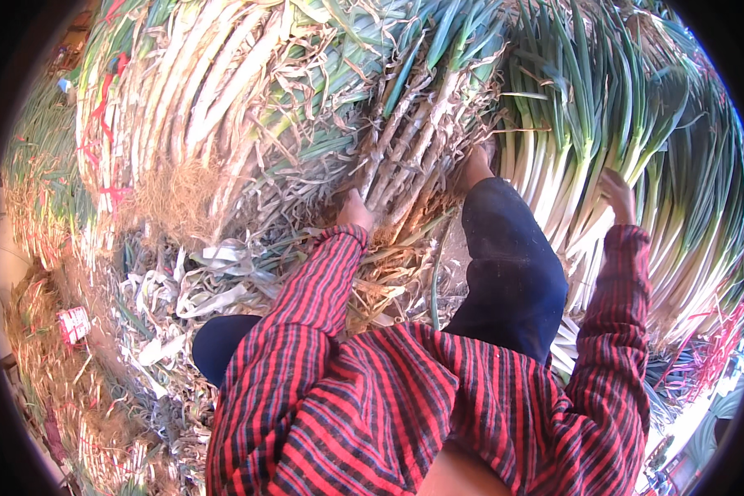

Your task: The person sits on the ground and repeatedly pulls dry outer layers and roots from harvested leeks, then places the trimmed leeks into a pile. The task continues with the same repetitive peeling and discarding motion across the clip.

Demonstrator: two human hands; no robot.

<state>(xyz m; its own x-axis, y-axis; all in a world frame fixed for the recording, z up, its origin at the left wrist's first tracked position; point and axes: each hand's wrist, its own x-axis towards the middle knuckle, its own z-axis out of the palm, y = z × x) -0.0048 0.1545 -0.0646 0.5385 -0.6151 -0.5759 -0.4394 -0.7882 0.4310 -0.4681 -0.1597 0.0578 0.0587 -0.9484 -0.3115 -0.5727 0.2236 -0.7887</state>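
My left hand grips the lower end of an uncleaned long green onion stalk at the left side of a heap. The heap's other uncleaned green onions are brown and wrapped in dry, papery leaves. My right hand is over a row of cleaned green onions, near where white stems turn green. Its fingers are slightly bent and apart, with no stalk plainly held. The cleaned stalks lie side by side, green leaves pointing away from me and white ends towards me.
My bare right foot stands between the two heaps. Large bundles of rooted green onions tied with red strips rise at left. Peeled leaf waste covers the ground by my knees. Loose pink ties lie at far right.
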